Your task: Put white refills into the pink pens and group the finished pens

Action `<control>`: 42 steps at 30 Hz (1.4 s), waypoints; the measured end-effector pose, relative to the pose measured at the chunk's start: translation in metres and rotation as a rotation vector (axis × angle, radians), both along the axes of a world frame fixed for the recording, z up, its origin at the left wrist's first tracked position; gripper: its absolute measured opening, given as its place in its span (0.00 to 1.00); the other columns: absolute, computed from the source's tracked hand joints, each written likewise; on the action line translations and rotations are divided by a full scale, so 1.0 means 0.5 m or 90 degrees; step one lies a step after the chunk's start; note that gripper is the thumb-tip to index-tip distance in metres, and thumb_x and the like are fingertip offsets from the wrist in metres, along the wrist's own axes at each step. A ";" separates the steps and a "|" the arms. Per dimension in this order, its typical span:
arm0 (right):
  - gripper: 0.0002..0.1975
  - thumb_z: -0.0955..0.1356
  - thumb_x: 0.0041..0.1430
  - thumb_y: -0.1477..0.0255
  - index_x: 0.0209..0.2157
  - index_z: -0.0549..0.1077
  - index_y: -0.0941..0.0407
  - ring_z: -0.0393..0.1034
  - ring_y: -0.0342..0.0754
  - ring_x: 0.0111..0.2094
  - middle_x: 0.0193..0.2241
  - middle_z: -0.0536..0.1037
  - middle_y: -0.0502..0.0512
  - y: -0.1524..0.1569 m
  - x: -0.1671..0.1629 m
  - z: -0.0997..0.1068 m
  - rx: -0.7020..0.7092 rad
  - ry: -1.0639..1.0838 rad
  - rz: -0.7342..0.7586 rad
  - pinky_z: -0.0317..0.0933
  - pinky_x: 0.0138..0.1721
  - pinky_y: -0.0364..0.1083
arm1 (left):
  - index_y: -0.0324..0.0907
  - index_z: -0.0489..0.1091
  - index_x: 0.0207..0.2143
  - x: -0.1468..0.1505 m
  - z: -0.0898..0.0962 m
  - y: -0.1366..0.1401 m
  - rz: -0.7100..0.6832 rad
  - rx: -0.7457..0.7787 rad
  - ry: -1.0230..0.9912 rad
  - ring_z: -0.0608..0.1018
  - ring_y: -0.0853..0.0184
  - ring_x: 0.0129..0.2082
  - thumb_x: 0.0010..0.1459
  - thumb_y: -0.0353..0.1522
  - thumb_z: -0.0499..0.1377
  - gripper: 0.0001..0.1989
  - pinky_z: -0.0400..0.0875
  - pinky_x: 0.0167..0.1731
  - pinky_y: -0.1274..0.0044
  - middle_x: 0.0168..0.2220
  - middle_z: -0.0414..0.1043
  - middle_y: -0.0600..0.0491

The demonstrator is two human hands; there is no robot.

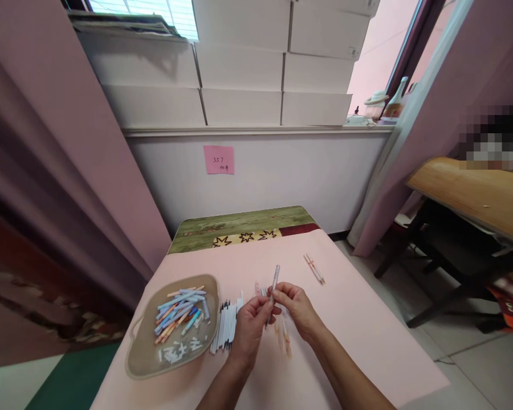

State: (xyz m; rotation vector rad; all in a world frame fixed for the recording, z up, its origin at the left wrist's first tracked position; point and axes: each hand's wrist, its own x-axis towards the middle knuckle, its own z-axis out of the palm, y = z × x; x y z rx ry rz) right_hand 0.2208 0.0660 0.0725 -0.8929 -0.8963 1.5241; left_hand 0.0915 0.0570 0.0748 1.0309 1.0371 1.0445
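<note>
Both hands meet over the pink tabletop around one slim pen point(276, 277), which tilts with its pale upper end away from me. My left hand point(251, 327) pinches its lower part, and a thin dark tip shows below the fingers. My right hand point(297, 306) grips it higher up between thumb and fingers. Beneath the hands lie clear and orange-pink pen parts point(285, 341), partly hidden. Just left of my left hand is a bundle of white pen refills point(224, 330) with dark tips. Two finished-looking pens point(314, 269) lie side by side farther right.
A beige basket point(216, 296) at the left holds blue and orange pen barrels point(182, 313) and small white pieces point(175, 353). White boxes point(239, 68) line the sill behind. A wooden table point(474, 193) and dark chair point(444, 245) stand at right, with a partly visible blurred person.
</note>
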 end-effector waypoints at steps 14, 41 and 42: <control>0.10 0.66 0.54 0.65 0.30 0.75 0.56 0.73 0.54 0.38 0.30 0.78 0.59 0.087 0.183 -0.080 -0.120 -0.816 -0.238 0.60 0.37 0.48 | 0.42 0.72 0.30 -0.040 -0.126 -0.084 -0.016 0.115 0.263 0.74 0.64 0.28 0.54 0.44 0.59 0.14 0.66 0.30 0.77 0.25 0.73 0.52; 0.10 0.65 0.58 0.65 0.30 0.77 0.52 0.72 0.43 0.29 0.27 0.80 0.48 0.051 0.000 -0.079 0.062 -0.905 -0.033 0.55 0.29 0.40 | 0.47 0.73 0.31 -0.095 -0.160 -0.105 0.039 0.248 0.409 0.74 0.62 0.30 0.56 0.39 0.57 0.08 0.64 0.33 0.74 0.29 0.73 0.51; 0.09 0.65 0.58 0.66 0.31 0.77 0.52 0.72 0.43 0.30 0.28 0.80 0.48 0.053 -0.011 -0.077 0.066 -0.905 -0.024 0.55 0.29 0.40 | 0.47 0.72 0.31 -0.100 -0.159 -0.102 0.035 0.270 0.426 0.74 0.62 0.31 0.57 0.38 0.57 0.07 0.64 0.33 0.74 0.29 0.73 0.51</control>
